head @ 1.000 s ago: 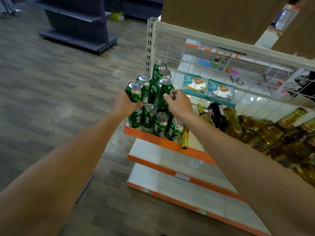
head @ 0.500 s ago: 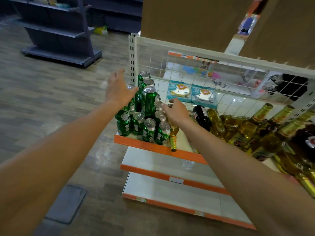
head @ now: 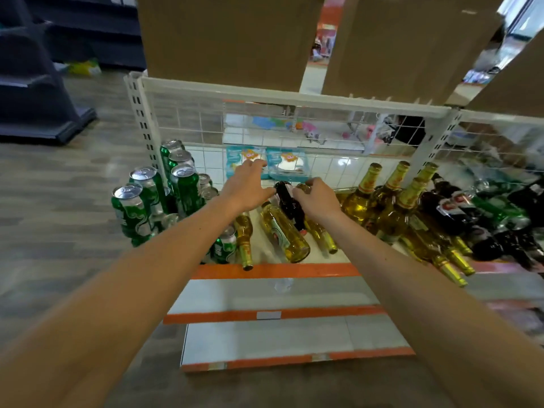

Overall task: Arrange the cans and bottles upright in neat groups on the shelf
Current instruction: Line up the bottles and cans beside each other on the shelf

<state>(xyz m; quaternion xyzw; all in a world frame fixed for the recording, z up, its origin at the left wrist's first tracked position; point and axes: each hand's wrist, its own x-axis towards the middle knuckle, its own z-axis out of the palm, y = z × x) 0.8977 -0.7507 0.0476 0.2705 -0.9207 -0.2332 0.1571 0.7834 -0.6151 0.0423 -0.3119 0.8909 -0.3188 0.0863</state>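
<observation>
the left hand (head: pixel 247 187) reaches forward with fingers loosely spread, its thumb beside a dark bottle (head: pixel 290 206) lying between both hands. the right hand (head: pixel 318 200) curls over a gold-topped bottle end, though i cannot tell if it grips. glossy green cans (head: pixel 147 201) stand stacked at the left end of the shelf (head: pixel 276 270), while smooth yellow glass bottles (head: pixel 284 235) lie toward its orange front lip.

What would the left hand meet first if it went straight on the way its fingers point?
Probably the white wire grid at the back of the shelf: the left hand points straight at it. The blue packets seem to lie behind the grid, but depth is unclear.
</observation>
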